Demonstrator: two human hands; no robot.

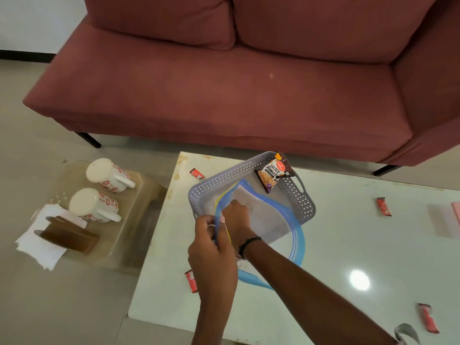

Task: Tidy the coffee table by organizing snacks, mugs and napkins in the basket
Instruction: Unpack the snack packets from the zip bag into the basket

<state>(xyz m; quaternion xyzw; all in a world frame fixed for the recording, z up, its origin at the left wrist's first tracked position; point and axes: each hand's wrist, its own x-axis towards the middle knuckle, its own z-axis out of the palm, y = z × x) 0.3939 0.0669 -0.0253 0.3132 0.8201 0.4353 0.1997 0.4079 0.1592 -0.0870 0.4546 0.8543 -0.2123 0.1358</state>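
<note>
Grey plastic, the basket [251,180] sits near our coffee table's [348,245] far left corner, one peanut packet [273,173] propped at its far rim. Our left hand [214,247] pinches the clear zip bag's [268,220] blue edge; our right hand [235,215] reaches inside it, grip hidden. Two mugs [109,174] stand off-table. We count four red sachets [383,206]; the right half lies open.

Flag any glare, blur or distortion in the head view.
Head view: bright round glare spot on the glossy coffee table at right; wide-angle bending curves the sofa and table edges; overall slightly soft; both hands reasonably sharp; the zip bag is see-through, so its outline over the basket reads weakly.
</note>
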